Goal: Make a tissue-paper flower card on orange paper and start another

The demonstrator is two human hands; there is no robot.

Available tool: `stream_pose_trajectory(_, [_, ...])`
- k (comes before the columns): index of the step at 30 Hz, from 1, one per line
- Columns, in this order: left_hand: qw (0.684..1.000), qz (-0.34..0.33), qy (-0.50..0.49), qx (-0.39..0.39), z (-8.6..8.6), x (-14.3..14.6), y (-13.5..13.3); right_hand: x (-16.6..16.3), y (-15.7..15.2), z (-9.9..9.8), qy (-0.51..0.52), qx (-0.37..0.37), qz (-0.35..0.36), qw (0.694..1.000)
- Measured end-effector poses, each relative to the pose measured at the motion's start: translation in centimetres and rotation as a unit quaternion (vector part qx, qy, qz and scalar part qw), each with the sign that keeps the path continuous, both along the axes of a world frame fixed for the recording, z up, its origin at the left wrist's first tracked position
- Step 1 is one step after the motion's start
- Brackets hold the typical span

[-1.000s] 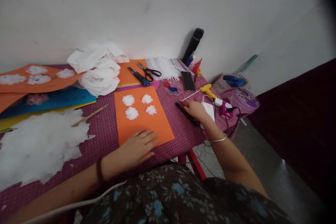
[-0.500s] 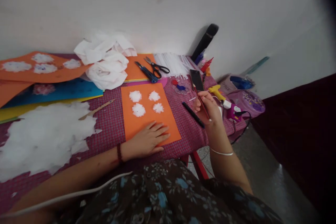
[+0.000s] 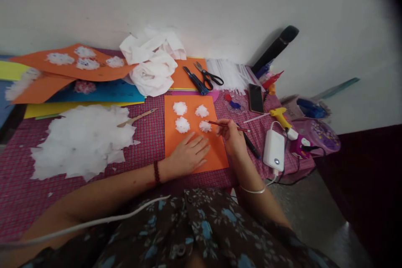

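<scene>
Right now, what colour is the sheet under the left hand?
The sheet is orange, seen in the head view.

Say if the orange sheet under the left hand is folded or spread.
Spread: the orange sheet lies flat beneath the left hand, no fold showing.

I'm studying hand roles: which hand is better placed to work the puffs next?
Probably the right hand: it holds a thin red stick, its tip at a white puff, while the left hand rests on the orange sheet.
</scene>
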State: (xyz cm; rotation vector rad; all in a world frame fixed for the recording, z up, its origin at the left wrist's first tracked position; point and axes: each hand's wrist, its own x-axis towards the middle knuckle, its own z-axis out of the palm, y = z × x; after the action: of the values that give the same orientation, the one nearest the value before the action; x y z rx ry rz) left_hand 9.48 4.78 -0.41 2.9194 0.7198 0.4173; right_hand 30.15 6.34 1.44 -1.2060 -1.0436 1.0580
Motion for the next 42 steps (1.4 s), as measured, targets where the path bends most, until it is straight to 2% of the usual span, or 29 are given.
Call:
stream_pose_trajectory(2, [0.999,0.036,0.016,-0.016,-0.3,-0.2,0.2,-0.6,0.6,0.0,-0.088,0.028,-0.014,0.996])
stream_pose_trajectory(5, [0.997,0.052,0.035,-0.052,-0.7,-0.4,0.4,-1.3,1.2,-0.3,-0.196,0.07,-0.049,0.977])
stream_pose_trajectory(10, [0.996,0.045,0.032,-0.069,-0.7,-0.4,0.5,-1.2,1.5,-1.2,-0.259,0.079,-0.08,0.959])
stream_pose_trajectory(19, [0.996,0.045,0.018,-0.072,-0.7,-0.5,0.5,-1.2,1.9,-1.3,-0.266,0.055,-0.061,0.96])
stream_pose_trajectory(31, [0.995,0.044,0.027,-0.083,-0.3,-0.5,0.5,-1.4,1.7,-1.1,-0.216,0.051,-0.065,0.973])
stream_pose_trajectory(35, [0.996,0.043,0.027,-0.079,-0.1,-0.5,0.5,-2.0,1.2,-0.3,-0.118,0.029,-0.004,0.993])
stream_pose_trajectory(38, [0.997,0.042,0.022,-0.059,-0.2,-0.3,0.3,-2.8,1.3,0.3,-0.082,0.01,0.05,0.995])
stream_pose_trajectory(42, [1.0,0.006,0.007,-0.024,-0.7,0.0,-0.2,-3.5,2.1,0.0,-0.119,0.016,0.008,0.993])
